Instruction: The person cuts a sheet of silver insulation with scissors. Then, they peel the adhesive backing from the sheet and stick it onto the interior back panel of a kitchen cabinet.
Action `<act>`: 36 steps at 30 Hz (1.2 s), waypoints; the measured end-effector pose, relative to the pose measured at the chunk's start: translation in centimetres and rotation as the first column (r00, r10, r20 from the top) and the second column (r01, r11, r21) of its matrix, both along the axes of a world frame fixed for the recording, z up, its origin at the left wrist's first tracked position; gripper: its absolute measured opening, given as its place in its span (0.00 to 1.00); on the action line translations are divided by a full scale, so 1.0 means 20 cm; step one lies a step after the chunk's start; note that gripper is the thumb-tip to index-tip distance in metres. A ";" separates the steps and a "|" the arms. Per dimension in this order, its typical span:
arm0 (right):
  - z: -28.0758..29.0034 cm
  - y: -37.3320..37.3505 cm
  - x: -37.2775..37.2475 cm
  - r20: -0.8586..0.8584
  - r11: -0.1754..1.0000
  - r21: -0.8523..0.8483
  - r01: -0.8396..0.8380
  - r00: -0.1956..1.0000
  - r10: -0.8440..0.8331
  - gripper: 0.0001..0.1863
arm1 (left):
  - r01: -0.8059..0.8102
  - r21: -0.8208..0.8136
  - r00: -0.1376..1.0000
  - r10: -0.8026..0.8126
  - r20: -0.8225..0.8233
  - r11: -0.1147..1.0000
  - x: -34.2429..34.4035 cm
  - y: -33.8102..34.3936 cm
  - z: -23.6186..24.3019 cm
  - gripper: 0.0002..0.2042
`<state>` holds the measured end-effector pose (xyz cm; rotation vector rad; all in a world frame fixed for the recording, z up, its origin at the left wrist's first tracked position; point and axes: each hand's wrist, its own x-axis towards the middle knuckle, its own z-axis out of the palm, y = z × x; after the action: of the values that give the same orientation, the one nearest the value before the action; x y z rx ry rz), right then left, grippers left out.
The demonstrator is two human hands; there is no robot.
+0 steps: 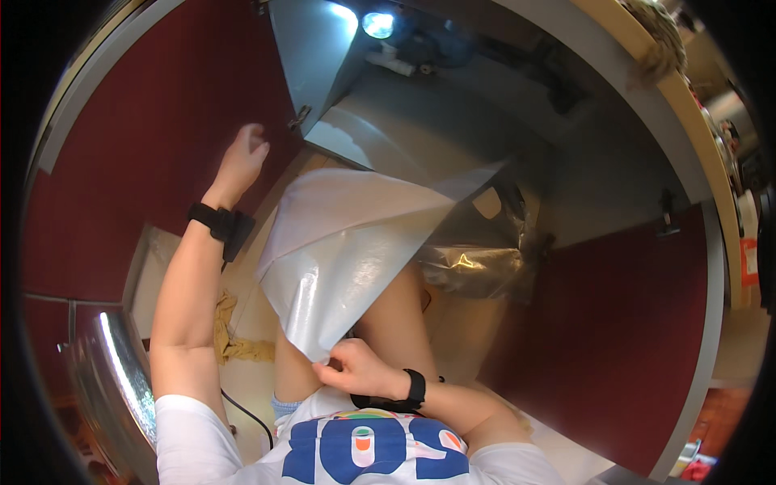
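Right hand (354,370) pinches the plastic sheet (347,259) by 1 corner; it fans toward the cabinet floor's (338,142) front edge; left hand (242,160), half-curled, empty, leftward.

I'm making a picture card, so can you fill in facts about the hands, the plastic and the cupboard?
Left hand: raised near the red left door, loosely curled, nothing visible in it
Right hand: fingers pinching one corner of the plastic sheet
Sheet: whitish, partly see-through, hiding part of the legs
Cupboard: open, with a bright light and a white pipe
Floor: crumpled yellow cloth
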<state>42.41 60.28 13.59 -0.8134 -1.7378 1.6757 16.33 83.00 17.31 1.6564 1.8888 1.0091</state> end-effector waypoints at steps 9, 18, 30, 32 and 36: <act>0.13 0.04 -0.04 0.040 0.995 0.083 -0.047 0.998 0.043 0.14 | 0.800 -0.186 0.564 -0.821 -0.091 0.570 0.88 0.07 0.20 0.26; 0.08 0.00 0.07 -0.024 0.999 0.031 -0.038 0.999 0.039 0.15 | 0.753 -0.377 0.561 -0.826 -0.060 0.539 1.06 0.18 0.10 0.11; 0.10 0.62 0.48 -0.053 0.711 -0.143 0.689 0.712 -0.700 0.20 | 0.755 -0.299 0.621 -0.783 0.040 0.584 1.05 -0.04 0.27 0.11; 0.15 0.66 0.45 -0.080 0.704 -0.229 0.673 0.708 -0.702 0.20 | 0.763 -0.300 0.599 -0.801 -0.006 0.573 1.05 -0.06 0.32 0.10; 0.16 0.69 0.39 -0.127 0.643 -0.309 0.701 0.640 -0.758 0.16 | 0.774 -0.239 0.596 -0.802 -0.040 0.587 1.02 -0.08 0.31 0.10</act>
<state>50.28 74.06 16.88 -1.1661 -0.8300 1.3167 36.76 81.40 23.53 2.1560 1.0068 0.3028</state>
